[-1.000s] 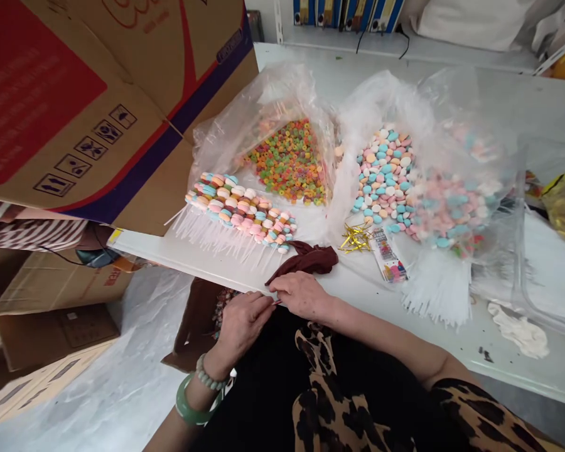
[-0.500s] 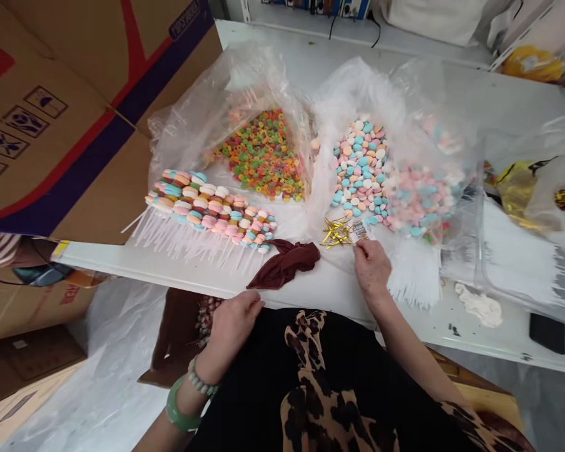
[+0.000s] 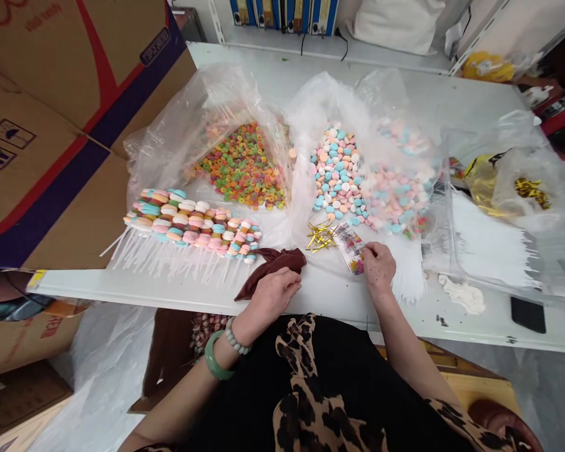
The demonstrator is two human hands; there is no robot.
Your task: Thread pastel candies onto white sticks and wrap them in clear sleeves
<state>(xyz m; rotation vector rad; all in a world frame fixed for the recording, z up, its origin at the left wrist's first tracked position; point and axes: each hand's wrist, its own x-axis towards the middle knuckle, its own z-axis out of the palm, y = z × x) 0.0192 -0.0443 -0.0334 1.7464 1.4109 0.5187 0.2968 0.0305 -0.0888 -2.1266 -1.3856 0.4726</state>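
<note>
Nearest, the left hand (image 3: pixel 273 292), with a green bangle (image 3: pixel 211 358) on its wrist, lies over the near side of a brown cloth (image 3: pixel 262 267) at the front of the white table (image 3: pixel 332 298). Its fingers are bent and narrow; whether they hold anything, I cannot tell. The right hand (image 3: pixel 380 267) has its fingers pinched on the right edge of a small printed packet (image 3: pixel 347 245), which lies beside some gold ties (image 3: pixel 321 236). Right of that hand is a bundle of white sticks (image 3: pixel 407 270). To the left, beyond the cloth, candy skewers (image 3: pixel 195 226) lie in a row, just beside a big carton (image 3: pixel 66 207). Behind them, clear bags hold ring candies (image 3: pixel 252 166) and pastel button candies (image 3: pixel 336 169). Farthest back, blue folders (image 3: pixel 299 16) stand on a shelf (image 3: pixel 282 45).
</note>
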